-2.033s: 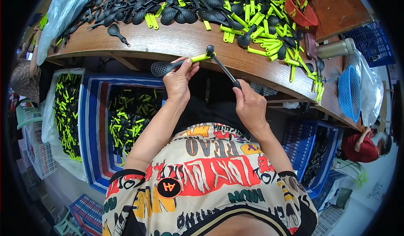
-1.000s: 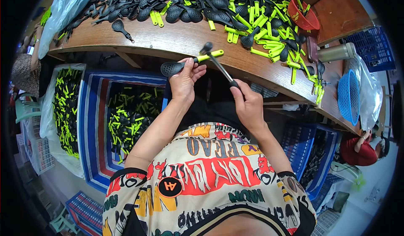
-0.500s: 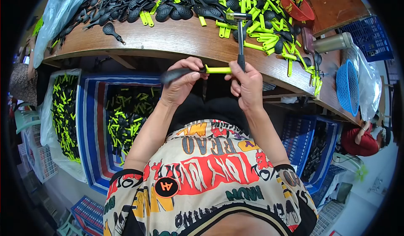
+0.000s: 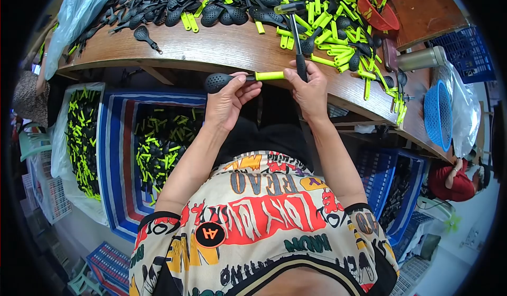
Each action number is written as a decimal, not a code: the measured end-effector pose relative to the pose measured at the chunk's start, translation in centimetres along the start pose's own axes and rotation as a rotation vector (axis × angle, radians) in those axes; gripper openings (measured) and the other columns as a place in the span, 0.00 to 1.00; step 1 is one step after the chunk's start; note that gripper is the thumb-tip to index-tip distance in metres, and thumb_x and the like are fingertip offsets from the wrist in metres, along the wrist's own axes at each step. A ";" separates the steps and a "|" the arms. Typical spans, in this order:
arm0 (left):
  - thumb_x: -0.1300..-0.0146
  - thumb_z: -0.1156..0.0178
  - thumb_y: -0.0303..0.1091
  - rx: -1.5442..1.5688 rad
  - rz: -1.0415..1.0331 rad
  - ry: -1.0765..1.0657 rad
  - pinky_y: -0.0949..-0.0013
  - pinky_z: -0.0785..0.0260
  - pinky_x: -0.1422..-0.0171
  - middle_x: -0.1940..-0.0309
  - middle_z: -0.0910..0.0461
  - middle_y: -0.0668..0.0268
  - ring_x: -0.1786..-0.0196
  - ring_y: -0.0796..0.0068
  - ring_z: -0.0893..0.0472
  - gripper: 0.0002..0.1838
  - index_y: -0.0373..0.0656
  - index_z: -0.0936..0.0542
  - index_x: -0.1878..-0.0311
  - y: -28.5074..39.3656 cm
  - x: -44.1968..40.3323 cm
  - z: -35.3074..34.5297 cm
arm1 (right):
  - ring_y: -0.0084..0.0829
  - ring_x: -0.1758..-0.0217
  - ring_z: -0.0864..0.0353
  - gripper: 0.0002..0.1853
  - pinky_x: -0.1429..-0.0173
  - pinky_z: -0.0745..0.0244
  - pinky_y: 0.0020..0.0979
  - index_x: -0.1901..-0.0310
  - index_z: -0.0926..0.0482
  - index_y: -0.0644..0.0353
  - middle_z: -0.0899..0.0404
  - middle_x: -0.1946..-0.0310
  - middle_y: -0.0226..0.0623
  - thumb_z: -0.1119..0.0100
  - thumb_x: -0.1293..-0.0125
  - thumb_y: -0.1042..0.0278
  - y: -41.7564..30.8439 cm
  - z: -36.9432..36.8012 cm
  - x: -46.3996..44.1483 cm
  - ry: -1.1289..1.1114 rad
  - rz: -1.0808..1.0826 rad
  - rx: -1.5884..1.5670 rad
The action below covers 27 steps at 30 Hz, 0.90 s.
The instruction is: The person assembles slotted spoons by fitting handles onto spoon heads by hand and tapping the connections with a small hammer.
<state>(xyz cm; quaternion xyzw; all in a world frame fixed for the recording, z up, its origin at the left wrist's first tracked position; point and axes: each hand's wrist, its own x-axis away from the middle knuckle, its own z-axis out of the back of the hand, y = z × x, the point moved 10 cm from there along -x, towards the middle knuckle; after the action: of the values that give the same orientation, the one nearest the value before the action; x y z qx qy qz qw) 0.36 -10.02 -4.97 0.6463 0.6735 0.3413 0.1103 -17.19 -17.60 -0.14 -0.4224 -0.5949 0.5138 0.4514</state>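
My left hand [image 4: 231,99] pinches the neck of a black slotted spoon [image 4: 217,82], whose perforated bowl points left. A lime-green handle [image 4: 270,76] extends from the spoon's neck toward the right. At its far end, the fingers of my right hand [image 4: 309,88] touch it. That same hand is wrapped round the black grip of a hammer [image 4: 297,42], held upright with its head [image 4: 290,7] over the heap on the table. Both hands are just in front of the table edge.
Black spoons [image 4: 174,0] and green handles [image 4: 338,48] are heaped on the wooden table [image 4: 211,48]. A red basket [image 4: 377,13], metal flask [image 4: 421,59] and blue basket [image 4: 438,115] are at right. Blue crates [image 4: 113,153] stand below. Another person [image 4: 451,181] is at far right.
The hammer has swung from over the spoon's handle to upright. My right fingers have come to the green handle's end, and the spoon's bowl has turned to show its holes again.
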 end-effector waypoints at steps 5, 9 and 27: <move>0.35 0.38 0.27 0.047 -0.130 0.160 0.66 0.18 0.51 0.62 0.16 0.55 0.58 0.62 0.14 0.09 0.34 0.21 0.55 0.5 -1.4 2.0 | 0.14 0.74 0.31 0.12 0.69 0.36 0.22 0.58 0.20 0.66 0.25 0.78 0.24 0.40 0.31 0.63 -1.1 0.6 1.3 0.057 0.104 0.209; 0.35 0.36 0.29 -0.056 -0.212 0.190 0.66 0.18 0.52 0.62 0.16 0.56 0.58 0.64 0.14 0.10 0.36 0.21 0.54 0.9 -1.9 2.8 | 0.20 0.75 0.27 0.13 0.68 0.32 0.27 0.53 0.21 0.66 0.23 0.78 0.34 0.43 0.30 0.65 -2.3 -0.1 4.9 -0.002 0.146 0.525; 0.34 0.37 0.29 -0.182 -0.348 0.130 0.65 0.18 0.55 0.65 0.17 0.56 0.62 0.63 0.14 0.09 0.33 0.22 0.56 1.3 -2.4 2.6 | 0.49 0.68 0.18 0.12 0.68 0.24 0.39 0.52 0.22 0.65 0.18 0.66 0.46 0.40 0.35 0.70 -5.8 -1.4 8.1 0.037 0.530 0.979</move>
<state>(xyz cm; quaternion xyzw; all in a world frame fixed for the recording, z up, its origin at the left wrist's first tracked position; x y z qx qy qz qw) 3.26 -11.58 -6.78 0.4843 0.7470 0.4175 0.1818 -17.96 -10.14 6.51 -0.3074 -0.1521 0.8185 0.4609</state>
